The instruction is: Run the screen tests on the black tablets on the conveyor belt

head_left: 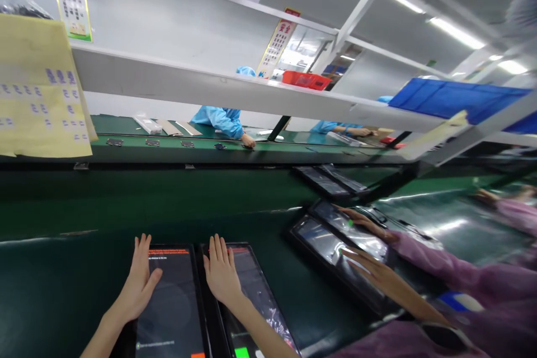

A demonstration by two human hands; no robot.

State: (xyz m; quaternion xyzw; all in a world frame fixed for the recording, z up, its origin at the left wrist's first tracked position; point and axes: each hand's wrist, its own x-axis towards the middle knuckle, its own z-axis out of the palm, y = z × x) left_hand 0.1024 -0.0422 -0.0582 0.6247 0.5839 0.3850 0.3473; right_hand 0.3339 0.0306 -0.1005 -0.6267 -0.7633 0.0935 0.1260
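Observation:
Two flat black touch-screen devices lie side by side on the green bench in front of me. The left touch-screen device (172, 296) has a lit screen with red and white text along its top and an orange patch at the bottom. On the right touch-screen device (255, 291), red text shows at the top and a green patch at the bottom. My left hand (138, 285) rests at the left device's upper left edge, fingers stretched. Across the upper left of the right device lies my right hand (223, 274), flat, its fingers straight; my forearm covers part of that screen.
At right, a co-worker's hands in pink sleeves (432, 257) are over two more black devices (319, 240). Further devices (323, 179) lie behind them. Beyond the shelf (201, 81), blue-sleeved people work at a green line (168, 151). Yellow paper (42, 84) hangs at left.

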